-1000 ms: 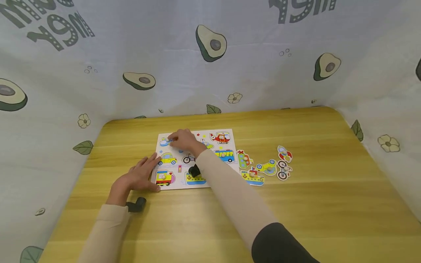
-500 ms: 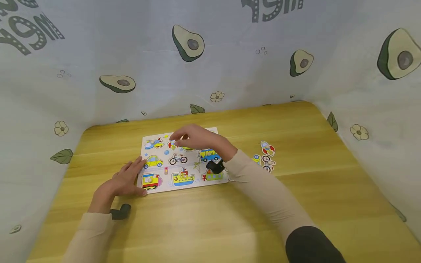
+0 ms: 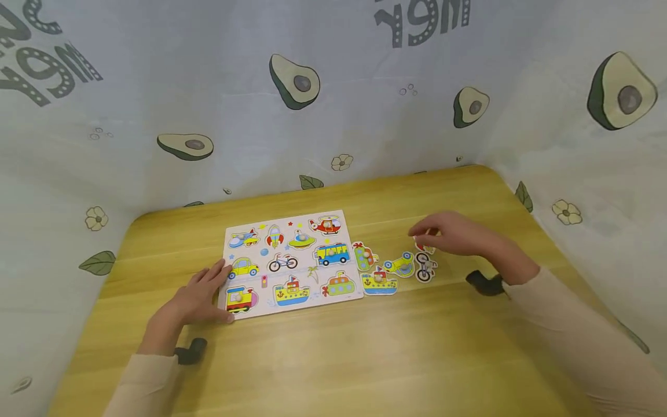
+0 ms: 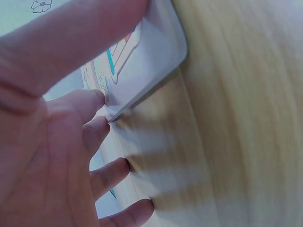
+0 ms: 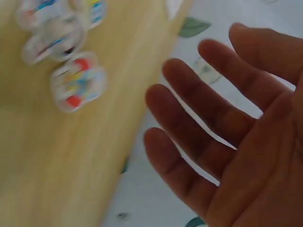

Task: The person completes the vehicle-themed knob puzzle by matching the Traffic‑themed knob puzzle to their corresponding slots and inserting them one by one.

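My left hand [image 3: 190, 301] rests at the left edge of a white puzzle board [image 3: 264, 301], its fingers fairly straight and the thumb at the near corner. In the left wrist view the thumb lies over the board and the fingertips [image 4: 124, 165] are along its side. To the right, my right hand [image 3: 455, 234] hovers above a rocket piece [image 3: 426, 249], which it partly covers. The right wrist view shows its fingers spread and loosely bent, holding nothing and apart from the blurred rocket piece [image 5: 78, 82]. A bicycle piece [image 3: 425, 267] lies just in front of the rocket.
Loose submarine [image 3: 365, 256], ship [image 3: 379, 284] and racing car [image 3: 400, 265] pieces lie right of the board. Knobbed pieces sit in it, including the bus [image 3: 332, 253] and train [image 3: 239, 300]. A printed cloth [image 3: 365, 127] hangs behind the wooden table [image 3: 333, 365].
My right hand has left the board's upper left and moved right to the loose pieces. The airplane piece now sits in the board. My left hand stays at the board's edge; the head view shifted.
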{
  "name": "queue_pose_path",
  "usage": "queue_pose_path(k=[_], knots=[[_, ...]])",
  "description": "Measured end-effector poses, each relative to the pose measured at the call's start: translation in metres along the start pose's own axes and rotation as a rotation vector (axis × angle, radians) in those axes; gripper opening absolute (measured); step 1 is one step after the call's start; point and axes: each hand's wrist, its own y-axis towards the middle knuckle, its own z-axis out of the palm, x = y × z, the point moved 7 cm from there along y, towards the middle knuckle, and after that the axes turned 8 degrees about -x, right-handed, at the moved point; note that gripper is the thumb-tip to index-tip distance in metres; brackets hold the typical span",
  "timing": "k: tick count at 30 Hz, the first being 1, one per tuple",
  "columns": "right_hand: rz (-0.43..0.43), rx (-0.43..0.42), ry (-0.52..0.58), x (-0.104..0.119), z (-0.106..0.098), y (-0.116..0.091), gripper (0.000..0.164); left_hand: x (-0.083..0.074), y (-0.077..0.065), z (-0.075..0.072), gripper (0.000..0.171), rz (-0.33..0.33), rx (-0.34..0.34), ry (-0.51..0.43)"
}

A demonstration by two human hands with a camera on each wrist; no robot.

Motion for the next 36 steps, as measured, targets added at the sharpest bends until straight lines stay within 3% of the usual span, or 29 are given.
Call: queue_pose_path(k=[4,10,18,24,29,36], knots=[[0.073,-0.063,-0.003,-0.033,-0.004,-0.016,0.034,-0.002,-0.001,-0.001,0.115,-0.003,-0.014,-0.008],[0.070,-0.137,-0.062,-0.059,0.003,-0.024,0.033,-0.003,0.002,0.002,0.114,0.003,-0.009,-0.023],[0.026,-0.154,-0.087,-0.069,0.014,-0.010,0.033,0.001,0.002,0.003,0.113,-0.009,-0.008,-0.032],[-0.017,-0.112,-0.096,-0.074,0.028,-0.005,0.021,0.001,0.001,0.005,0.113,-0.032,0.004,-0.037],[-0.037,-0.150,-0.107,-0.077,0.033,-0.002,0.009,0.000,0.001,0.006,0.113,-0.049,0.008,-0.027],[-0.068,-0.185,-0.132,-0.079,0.036,0.004,0.007,0.001,0.001,0.006,0.112,-0.071,-0.008,-0.030]])
